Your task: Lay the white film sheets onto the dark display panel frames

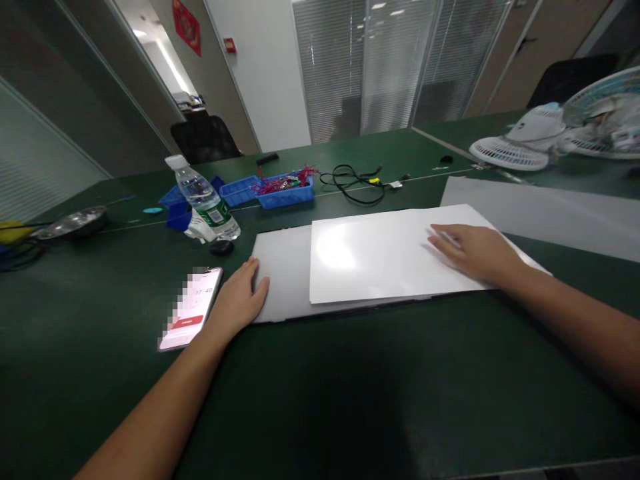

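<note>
A glossy white sheet (375,257) lies on top of a greyish-white flat panel (283,270) on the dark green table. Along the panel's left end rests my left hand (243,293), its fingers stretched along the edge and the thumb apart on the surface. Toward the right part of the white sheet, my right hand (473,252) lies on it with fingers extended and the thumb apart. Neither hand grips anything visible. A phone (193,313) with a lit screen lies just left of my left hand.
Behind the panel stand a tilted water bottle (207,203), a black mouse (221,247), blue trays (287,198) with red wires, and a coiled black cable (357,187). Another white sheet (560,217) lies at right, near fan parts (510,152). A metal pan (75,222) sits far left.
</note>
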`<state>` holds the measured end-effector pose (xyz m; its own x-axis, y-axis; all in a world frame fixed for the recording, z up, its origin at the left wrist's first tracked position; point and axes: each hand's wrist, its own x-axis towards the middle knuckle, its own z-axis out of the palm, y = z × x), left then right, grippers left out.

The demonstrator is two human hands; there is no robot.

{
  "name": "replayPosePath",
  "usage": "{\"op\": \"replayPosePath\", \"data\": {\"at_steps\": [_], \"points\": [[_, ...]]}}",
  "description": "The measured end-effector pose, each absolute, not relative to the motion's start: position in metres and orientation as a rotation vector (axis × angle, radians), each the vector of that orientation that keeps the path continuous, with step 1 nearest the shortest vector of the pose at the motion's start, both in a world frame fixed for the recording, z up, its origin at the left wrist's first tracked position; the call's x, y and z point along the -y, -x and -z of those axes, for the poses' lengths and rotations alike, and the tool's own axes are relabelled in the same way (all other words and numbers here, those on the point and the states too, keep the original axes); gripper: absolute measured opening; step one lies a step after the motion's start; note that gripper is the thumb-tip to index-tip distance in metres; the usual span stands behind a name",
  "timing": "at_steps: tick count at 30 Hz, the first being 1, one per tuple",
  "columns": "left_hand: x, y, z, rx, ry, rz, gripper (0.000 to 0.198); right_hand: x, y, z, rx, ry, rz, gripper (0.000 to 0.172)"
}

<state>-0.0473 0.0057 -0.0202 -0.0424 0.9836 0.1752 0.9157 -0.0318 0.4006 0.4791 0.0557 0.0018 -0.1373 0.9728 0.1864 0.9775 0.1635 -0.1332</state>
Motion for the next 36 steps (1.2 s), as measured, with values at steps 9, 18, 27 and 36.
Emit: {"op": "replayPosePath", "data": {"at_steps": [9, 18, 27, 36], "points": [[-0.006, 0.048, 0.02, -2.061, -2.06, -0.586, 0.074, -0.056, -0.488, -0.015, 1.975, 2.134, 0.142, 0.078], [-0.005, 0.05, 0.019, -2.02, -2.015, -0.616, 0.077, -0.059, -0.489, -0.007, 2.113, 1.96, 0.015, 0.077], [-0.004, 0.048, 0.016, -2.056, -2.009, -0.53, 0.082, -0.063, -0.49, 0.012, 2.311, 1.393, -0.175, 0.057], [-0.007, 0.05, 0.014, -2.167, -1.894, -0.504, 0.069, -0.071, -0.5, 0.016, 2.204, 1.402, -0.179, 0.047]]}}
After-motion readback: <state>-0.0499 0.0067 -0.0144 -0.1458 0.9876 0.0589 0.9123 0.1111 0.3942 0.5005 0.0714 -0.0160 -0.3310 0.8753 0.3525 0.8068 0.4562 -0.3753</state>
